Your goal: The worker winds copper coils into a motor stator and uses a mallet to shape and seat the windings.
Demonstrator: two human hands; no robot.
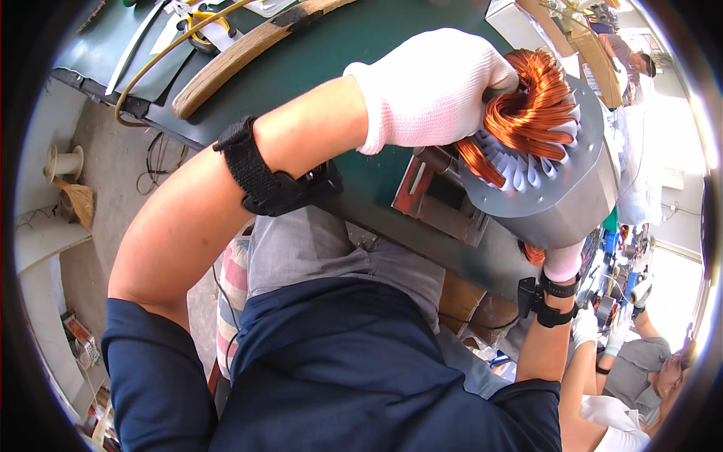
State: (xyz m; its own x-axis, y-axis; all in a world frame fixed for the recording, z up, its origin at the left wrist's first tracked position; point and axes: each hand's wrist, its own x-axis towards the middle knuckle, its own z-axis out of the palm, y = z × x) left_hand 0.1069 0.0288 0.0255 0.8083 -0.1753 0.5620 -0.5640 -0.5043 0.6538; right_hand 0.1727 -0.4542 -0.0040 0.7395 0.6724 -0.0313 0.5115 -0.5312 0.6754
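A grey metal motor stator (557,215) stands tilted on the table. White paper slot liners (520,177) ring its opening. Thick bundles of copper wire (531,113) bulge out of the slots. My left hand (437,90), in a white knit glove, is closed on the copper winding at the far side of the opening, its fingertips partly hidden by the wire. At the stator's near right side, my right hand (565,262) also wears a glove; the stator hides its fingers. More copper wire (533,254) shows beside that hand.
Under the stator is a metal stand (437,200) on the dark green table (361,56). A worn wooden stick (233,64) and yellow-black scissors (202,30) lie at the far left. A cardboard box (542,30) stands behind. Co-workers with gloved hands (586,328) sit at the right.
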